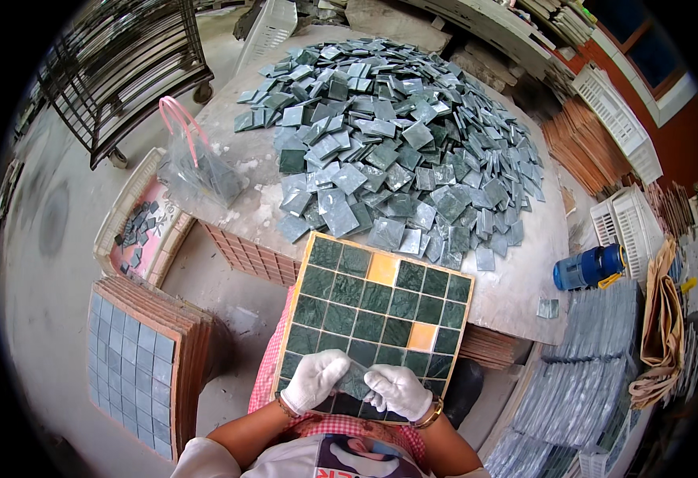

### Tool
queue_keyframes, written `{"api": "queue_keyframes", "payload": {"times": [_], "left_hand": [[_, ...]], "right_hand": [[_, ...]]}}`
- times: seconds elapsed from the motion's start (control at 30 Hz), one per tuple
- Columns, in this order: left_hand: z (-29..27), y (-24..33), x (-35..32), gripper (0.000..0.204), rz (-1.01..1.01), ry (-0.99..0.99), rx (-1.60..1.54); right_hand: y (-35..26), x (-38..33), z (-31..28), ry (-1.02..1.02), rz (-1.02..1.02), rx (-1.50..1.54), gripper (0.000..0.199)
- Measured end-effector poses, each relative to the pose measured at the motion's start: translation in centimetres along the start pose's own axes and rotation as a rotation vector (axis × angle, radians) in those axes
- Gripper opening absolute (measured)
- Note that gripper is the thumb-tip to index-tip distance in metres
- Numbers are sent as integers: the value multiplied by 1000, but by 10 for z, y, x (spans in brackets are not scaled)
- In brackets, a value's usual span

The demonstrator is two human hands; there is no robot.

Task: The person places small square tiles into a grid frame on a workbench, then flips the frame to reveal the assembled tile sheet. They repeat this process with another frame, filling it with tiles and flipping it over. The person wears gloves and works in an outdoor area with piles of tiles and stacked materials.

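Note:
My left hand [317,379] and my right hand [398,391], both in white gloves, meet over the near part of a yellow-edged grid tray [382,269]. Between them they pinch a small square stone tile [354,382], grey-green and tilted, its edges partly covered by the gloves. Dark green tiles [354,260] fill most of the tray's squares. Two squares, one near the far edge and one at the right, show bare yellow. The tray rests on my lap, leaning against the table's near edge. My fingers hide some of its nearest squares.
A large heap of loose tiles [397,151] covers the table [524,299]. To the left stand stacked tile-filled trays [130,362], a crate with tile scraps [110,243] and a plastic bag [205,179]. At right are a blue bottle [588,269] and rows of stacked tiles [572,398].

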State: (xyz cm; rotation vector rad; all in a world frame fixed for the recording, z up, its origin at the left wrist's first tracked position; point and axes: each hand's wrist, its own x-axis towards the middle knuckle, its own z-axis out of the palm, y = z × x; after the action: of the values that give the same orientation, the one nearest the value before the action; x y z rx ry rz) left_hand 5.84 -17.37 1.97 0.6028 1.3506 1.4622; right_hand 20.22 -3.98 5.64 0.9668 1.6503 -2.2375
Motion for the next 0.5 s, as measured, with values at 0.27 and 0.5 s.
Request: {"api": "queue_keyframes", "payload": {"times": [0.27, 0.5], "left_hand": [[-64, 15, 16, 17, 82, 418, -43], [-49, -5, 0, 11, 0, 464, -10]], "right_hand": [[-84, 68, -53, 516, -377, -294, 21], [-81, 137, -96, 602, -720, -932, 21]]}}
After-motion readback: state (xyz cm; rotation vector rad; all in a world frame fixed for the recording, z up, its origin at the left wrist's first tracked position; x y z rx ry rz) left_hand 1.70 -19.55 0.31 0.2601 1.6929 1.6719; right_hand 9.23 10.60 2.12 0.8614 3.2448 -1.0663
